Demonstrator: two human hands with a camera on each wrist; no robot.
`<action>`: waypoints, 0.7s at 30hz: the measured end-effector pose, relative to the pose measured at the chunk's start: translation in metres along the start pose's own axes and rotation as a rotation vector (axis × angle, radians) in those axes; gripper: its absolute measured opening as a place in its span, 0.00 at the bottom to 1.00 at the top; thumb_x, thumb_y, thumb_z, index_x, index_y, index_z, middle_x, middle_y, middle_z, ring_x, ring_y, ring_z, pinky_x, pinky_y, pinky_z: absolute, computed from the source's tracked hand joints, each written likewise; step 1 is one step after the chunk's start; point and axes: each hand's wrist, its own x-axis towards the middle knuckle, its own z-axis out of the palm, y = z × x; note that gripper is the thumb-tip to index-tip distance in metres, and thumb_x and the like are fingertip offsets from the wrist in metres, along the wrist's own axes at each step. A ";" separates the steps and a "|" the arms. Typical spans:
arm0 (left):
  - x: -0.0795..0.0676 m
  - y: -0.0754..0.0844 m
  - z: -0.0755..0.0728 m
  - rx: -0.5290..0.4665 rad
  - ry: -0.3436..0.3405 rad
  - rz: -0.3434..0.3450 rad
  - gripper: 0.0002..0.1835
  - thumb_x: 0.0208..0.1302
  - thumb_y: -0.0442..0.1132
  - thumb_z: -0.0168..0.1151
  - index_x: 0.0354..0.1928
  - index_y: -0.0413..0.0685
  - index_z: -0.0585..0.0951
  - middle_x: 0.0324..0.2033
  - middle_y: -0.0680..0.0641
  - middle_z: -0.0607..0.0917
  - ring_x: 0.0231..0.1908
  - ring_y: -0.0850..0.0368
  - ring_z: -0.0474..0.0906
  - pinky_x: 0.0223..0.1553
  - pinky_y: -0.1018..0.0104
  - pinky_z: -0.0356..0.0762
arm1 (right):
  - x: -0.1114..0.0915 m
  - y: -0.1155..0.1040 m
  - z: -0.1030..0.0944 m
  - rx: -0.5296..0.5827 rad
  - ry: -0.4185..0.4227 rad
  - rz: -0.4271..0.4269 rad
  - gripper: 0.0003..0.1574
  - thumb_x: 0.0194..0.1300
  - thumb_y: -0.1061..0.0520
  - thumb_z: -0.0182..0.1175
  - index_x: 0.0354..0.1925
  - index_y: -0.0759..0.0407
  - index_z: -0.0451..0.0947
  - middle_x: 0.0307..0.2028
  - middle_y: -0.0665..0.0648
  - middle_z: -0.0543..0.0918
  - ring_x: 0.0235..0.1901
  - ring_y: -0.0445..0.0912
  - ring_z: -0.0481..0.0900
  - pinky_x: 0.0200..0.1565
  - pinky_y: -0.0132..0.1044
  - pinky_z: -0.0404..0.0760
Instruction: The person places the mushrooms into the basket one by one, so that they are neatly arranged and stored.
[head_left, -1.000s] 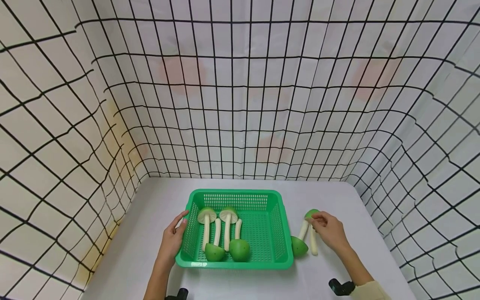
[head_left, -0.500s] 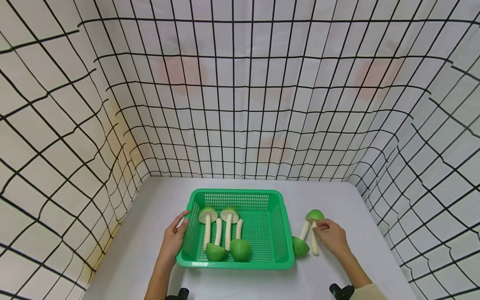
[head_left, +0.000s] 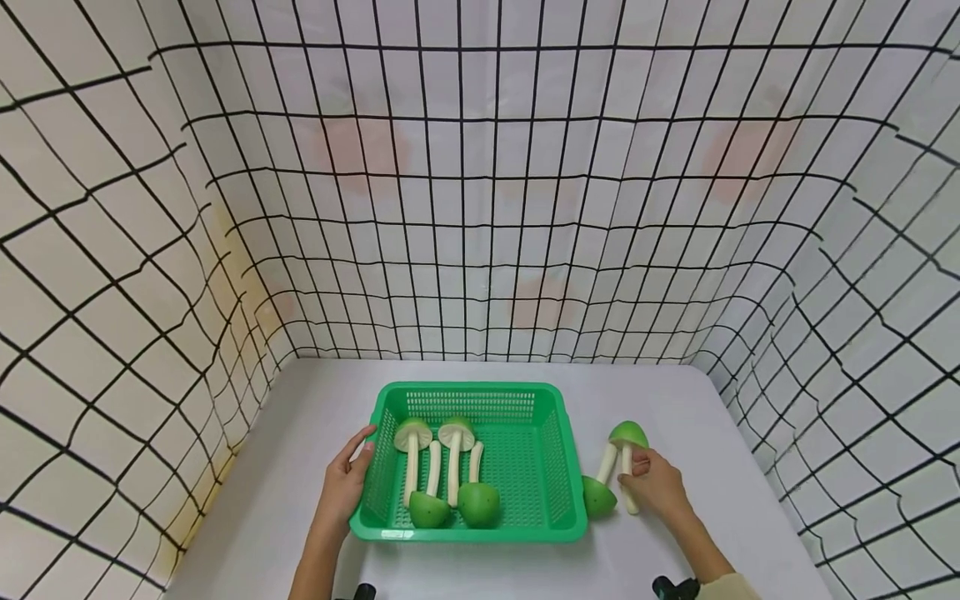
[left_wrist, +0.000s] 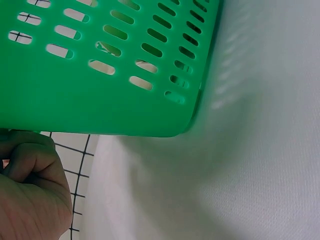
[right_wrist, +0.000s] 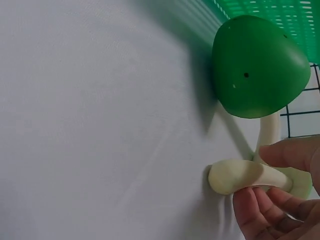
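A green plastic basket (head_left: 468, 534) holds several toy mushrooms (head_left: 478, 505) with green caps and white stems, laid side by side in its left half. At its left rim is my left hand (head_left: 345, 483), with its fingers curled against the edge in the left wrist view. To the right of the basket, my right hand (head_left: 658, 483) pinches the white stem of a toy mushroom (head_left: 628, 433), its thumb and fingers on either side (right_wrist: 235, 176). That cap points away from me. Beside it lies another toy mushroom (head_left: 598, 497), cap nearest me and close to the basket wall.
White cloth covers the table (head_left: 712, 417). A black wire grid (head_left: 487, 200) backed with white cloth encloses the far side and both flanks. The basket's right half shows its bare mesh floor (head_left: 517, 475).
My right hand has slid from the mushroom's green cap down to its white stem, toward me. My left hand stays at the basket rim, and the basket has not moved.
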 end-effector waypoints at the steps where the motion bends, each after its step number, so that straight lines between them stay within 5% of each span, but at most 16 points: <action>1: -0.001 0.000 -0.001 0.000 0.004 -0.003 0.25 0.78 0.60 0.52 0.73 0.68 0.72 0.57 0.36 0.83 0.39 0.52 0.79 0.37 0.61 0.79 | 0.000 0.001 0.002 -0.003 -0.006 -0.003 0.32 0.61 0.55 0.70 0.56 0.74 0.75 0.41 0.65 0.84 0.41 0.54 0.82 0.38 0.41 0.80; 21: -0.002 0.000 -0.003 -0.008 -0.005 0.002 0.27 0.77 0.61 0.52 0.73 0.67 0.71 0.56 0.33 0.83 0.38 0.50 0.82 0.35 0.62 0.82 | -0.008 -0.009 -0.022 0.002 0.084 -0.058 0.24 0.65 0.56 0.67 0.55 0.67 0.79 0.40 0.60 0.87 0.37 0.46 0.83 0.37 0.37 0.76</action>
